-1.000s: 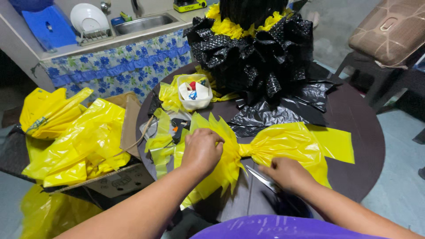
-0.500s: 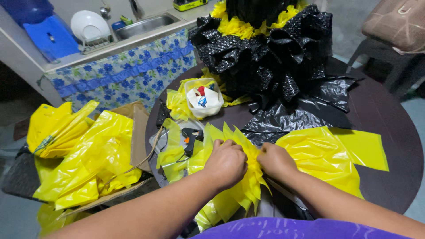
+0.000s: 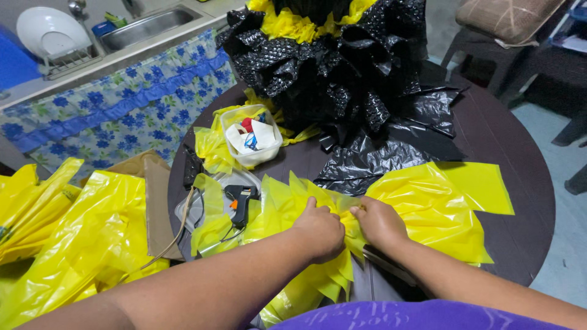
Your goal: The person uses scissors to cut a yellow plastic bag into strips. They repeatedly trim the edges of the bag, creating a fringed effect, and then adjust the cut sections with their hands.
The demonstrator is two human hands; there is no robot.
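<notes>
Yellow plastic sheet [image 3: 428, 208] pinched at gathered middle: left hand [image 3: 321, 229], right hand [image 3: 379, 223] fingers closed on it; glue gun [image 3: 239, 200] beside.

Bright yellow pleated plastic sheet [image 3: 428, 208]; glossy black ruffled plastic pile [image 3: 342, 67] with yellow trim; dark brown round tabletop [image 3: 520, 183]; black-and-orange glue gun [image 3: 239, 200]; white curtain, blue flower print [image 3: 116, 110].

A black glue gun [image 3: 239, 201] lies beside a clear tub [image 3: 251, 142] and black ruffles [image 3: 333, 67].
</notes>
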